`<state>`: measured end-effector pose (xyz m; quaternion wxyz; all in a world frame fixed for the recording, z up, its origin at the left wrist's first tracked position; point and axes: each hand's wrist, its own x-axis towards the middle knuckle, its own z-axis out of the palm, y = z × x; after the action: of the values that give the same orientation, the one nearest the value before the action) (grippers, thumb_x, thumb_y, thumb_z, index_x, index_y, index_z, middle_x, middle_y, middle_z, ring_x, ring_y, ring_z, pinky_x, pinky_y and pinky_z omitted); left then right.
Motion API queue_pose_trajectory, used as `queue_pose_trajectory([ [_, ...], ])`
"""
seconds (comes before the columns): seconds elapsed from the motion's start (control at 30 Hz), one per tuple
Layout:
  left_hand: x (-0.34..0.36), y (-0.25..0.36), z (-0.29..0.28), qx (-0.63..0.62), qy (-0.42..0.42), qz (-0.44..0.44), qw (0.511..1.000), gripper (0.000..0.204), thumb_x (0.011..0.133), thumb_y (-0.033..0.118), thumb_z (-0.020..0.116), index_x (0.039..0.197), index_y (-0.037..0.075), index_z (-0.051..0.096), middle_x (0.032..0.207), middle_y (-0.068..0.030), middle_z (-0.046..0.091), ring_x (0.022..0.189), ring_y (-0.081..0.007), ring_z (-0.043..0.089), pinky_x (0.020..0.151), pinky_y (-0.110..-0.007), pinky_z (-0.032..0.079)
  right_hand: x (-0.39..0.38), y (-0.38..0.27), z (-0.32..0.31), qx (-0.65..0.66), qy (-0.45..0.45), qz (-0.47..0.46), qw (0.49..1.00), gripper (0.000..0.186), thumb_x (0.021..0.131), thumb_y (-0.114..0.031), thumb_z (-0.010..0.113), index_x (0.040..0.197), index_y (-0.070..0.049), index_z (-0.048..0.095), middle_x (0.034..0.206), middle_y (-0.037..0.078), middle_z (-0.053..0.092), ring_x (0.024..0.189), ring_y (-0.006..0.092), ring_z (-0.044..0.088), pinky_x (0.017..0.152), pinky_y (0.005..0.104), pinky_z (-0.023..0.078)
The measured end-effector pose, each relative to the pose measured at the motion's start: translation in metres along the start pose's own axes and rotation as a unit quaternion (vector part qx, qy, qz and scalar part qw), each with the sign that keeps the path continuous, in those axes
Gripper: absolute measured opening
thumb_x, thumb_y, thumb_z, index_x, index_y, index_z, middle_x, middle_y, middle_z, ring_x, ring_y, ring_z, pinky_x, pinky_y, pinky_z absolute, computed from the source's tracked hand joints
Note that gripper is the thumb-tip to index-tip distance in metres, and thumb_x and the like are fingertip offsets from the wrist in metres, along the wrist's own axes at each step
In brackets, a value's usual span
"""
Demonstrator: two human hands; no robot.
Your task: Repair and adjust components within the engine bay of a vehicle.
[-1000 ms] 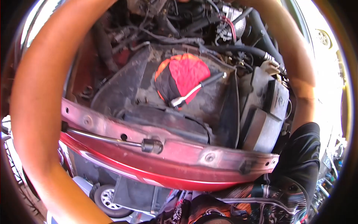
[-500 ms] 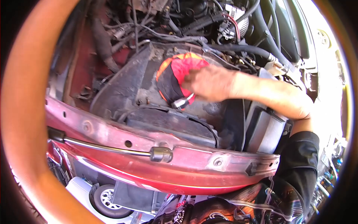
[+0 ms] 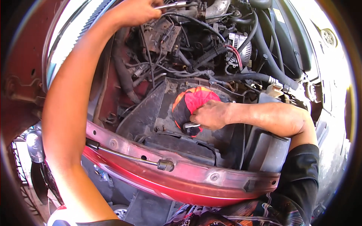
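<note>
My left hand (image 3: 145,11) is at the top edge, partly cut off, its fingers closed on a long metal tool (image 3: 173,5) over the engine. My right hand (image 3: 209,114) has its fingers curled round a silver-headed tool (image 3: 190,126), which lies on a red, orange and black cloth bundle (image 3: 201,94) atop a dark plastic panel (image 3: 147,116) at the front of the engine bay. The tool's handle is hidden under my right hand.
A dusty red front beam (image 3: 196,177) carries a metal rod (image 3: 132,153) along it. A black box (image 3: 267,147) sits at the right. Hoses, wires and a finned alternator (image 3: 239,51) fill the engine bay (image 3: 196,41). A car wheel (image 3: 328,37) shows at far right.
My right hand has come down from the upper right onto the tool on the cloth. My left hand has come into view at the top. The engine bay now sits lower in the view.
</note>
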<state>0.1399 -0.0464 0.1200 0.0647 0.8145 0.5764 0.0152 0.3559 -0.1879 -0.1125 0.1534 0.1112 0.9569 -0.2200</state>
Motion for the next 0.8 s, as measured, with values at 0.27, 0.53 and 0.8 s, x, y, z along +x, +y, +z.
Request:
queue_pose_trajectory([
  [0.27, -0.002, -0.029, -0.038, -0.240, 0.133, -0.088, 0.958, 0.020, 0.094, 0.019, 0.060, 0.097, 0.001, 0.070, 0.068, -0.0007, 0.058, 0.062, -0.0106, 0.054, 0.058, -0.027, 0.043, -0.009, 0.011, -0.042, 0.359, 0.074, 0.012, 0.930, 0.037, 0.085, -0.024, 0.062, 0.114, -0.002, 0.068, 0.091, 0.016, 0.071, 0.091, 0.0302, 0.070, 0.081, 0.0446, 0.052],
  [0.53, -0.018, -0.011, -0.035, -0.325, 0.054, -0.029, 0.944, 0.037, 0.103, 0.041, 0.059, 0.116, 0.008, 0.071, 0.065, 0.0075, 0.044, 0.052, -0.0018, 0.038, 0.047, -0.019, 0.030, -0.044, 0.040, -0.103, 0.584, 0.383, -0.060, 0.713, 0.030, 0.093, -0.010, 0.064, 0.121, -0.003, 0.055, 0.082, 0.004, 0.060, 0.063, 0.0127, 0.063, 0.053, 0.0286, 0.054],
  [0.8, -0.015, 0.028, 0.004, -0.266, -0.015, 0.027, 0.963, 0.037, 0.103, 0.039, 0.060, 0.102, 0.004, 0.074, 0.069, 0.0046, 0.054, 0.062, -0.0052, 0.046, 0.057, -0.024, 0.036, -0.090, 0.072, -0.134, 0.559, 0.583, -0.006, 0.589, 0.037, 0.099, -0.012, 0.062, 0.133, -0.007, 0.049, 0.097, 0.007, 0.069, 0.063, 0.0107, 0.062, 0.050, 0.0236, 0.047],
])
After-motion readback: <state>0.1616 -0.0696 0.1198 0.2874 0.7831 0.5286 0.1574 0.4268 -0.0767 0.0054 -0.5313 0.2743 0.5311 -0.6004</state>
